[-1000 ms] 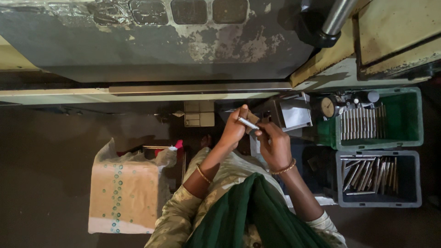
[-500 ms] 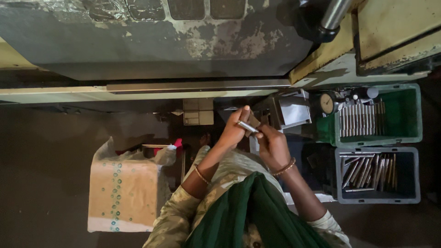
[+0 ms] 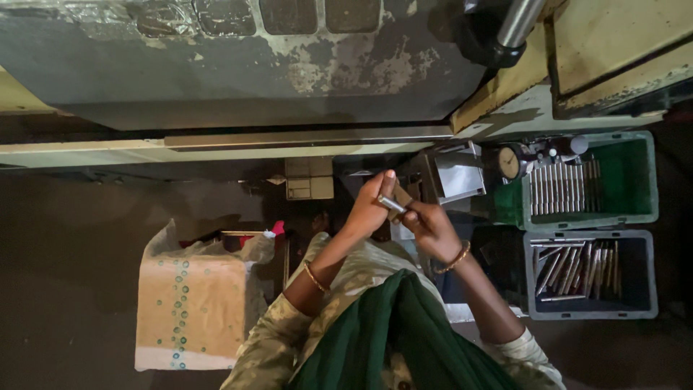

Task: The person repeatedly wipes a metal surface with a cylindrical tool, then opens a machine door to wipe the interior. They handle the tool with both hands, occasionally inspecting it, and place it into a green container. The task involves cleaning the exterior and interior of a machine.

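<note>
Both hands meet in front of the machine: the left hand [image 3: 372, 209] and right hand [image 3: 432, 230] hold one small metal pin [image 3: 392, 204] between the fingertips (checking it, I think). Next, a steady grip toward the green tray [image 3: 639, 184] seems needed.

The pin [image 3: 392, 204] between my hands is bare metal, smooth and shiny. More metal pins fill the green plastic crate [image 3: 635, 177] and the grey plastic crate [image 3: 646, 278] — matt walls. My scarf [image 3: 404, 339] is soft green cloth; the machine [image 3: 238, 72] — worn, flaking paint.
</note>
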